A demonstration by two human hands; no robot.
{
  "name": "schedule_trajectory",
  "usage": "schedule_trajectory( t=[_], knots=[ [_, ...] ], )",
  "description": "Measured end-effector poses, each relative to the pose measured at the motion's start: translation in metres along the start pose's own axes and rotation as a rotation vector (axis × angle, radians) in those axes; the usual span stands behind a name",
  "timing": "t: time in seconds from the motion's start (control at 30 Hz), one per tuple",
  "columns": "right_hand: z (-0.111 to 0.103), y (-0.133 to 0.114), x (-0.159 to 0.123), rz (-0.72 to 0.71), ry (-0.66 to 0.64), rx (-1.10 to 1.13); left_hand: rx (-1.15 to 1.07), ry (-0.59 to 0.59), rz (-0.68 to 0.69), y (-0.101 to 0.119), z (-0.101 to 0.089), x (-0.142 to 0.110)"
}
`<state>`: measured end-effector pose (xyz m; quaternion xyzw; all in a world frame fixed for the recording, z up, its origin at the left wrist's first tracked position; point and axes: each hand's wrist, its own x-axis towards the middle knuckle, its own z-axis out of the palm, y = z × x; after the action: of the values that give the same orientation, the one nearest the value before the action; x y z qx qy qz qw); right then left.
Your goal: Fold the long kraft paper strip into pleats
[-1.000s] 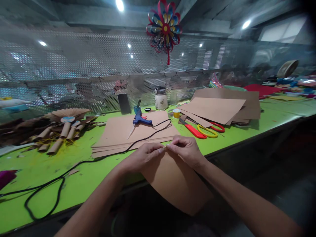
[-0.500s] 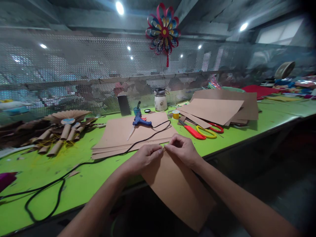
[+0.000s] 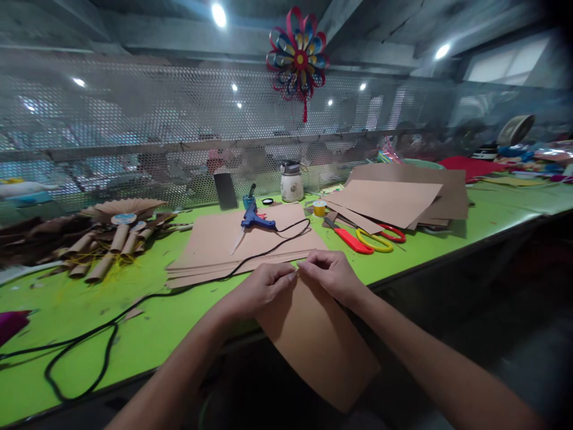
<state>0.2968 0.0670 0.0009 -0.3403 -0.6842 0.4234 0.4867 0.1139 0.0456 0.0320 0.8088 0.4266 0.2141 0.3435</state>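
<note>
A sheet of brown kraft paper (image 3: 320, 340) hangs from my fingers over the table's front edge, its lower end curving down toward my lap. My left hand (image 3: 271, 286) pinches the sheet's top edge between thumb and fingers. Close beside it, my right hand (image 3: 333, 275) pinches the same edge, the two thumbs nearly meeting. Just beyond my hands lies a stack of brown paper sheets (image 3: 210, 245). On that stack rests a blue glue gun (image 3: 256, 221), nozzle toward me. Scissors (image 3: 358, 239) with red and yellow handles lie to the right.
The black cord (image 3: 147, 297) loops across the green table (image 3: 179, 346) at left. Rolled paper pieces with a pleated fan (image 3: 123, 218) lie at far left. More loose brown sheets (image 3: 385, 200) are piled at right. A white bottle (image 3: 292, 184) and yellow spool (image 3: 319, 208) stand behind.
The hanging lower end of the brown paper has swung slightly up and to the left. My right hand's knuckles have dipped a little; both hands keep their pinch.
</note>
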Motion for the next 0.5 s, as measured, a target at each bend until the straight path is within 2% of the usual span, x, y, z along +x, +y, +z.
schedule_trajectory(
  t=[0.33,0.5],
  knots=[
    [-0.0015,0.0033,-0.0016,-0.038,0.01,-0.018,-0.07,-0.059,-0.035,0.0079,-0.0037,-0.0024],
    [-0.0027,-0.0001,-0.0006,0.008,-0.03,0.081,-0.089,-0.079,-0.04,0.0063,-0.0051,-0.0034]
  ],
)
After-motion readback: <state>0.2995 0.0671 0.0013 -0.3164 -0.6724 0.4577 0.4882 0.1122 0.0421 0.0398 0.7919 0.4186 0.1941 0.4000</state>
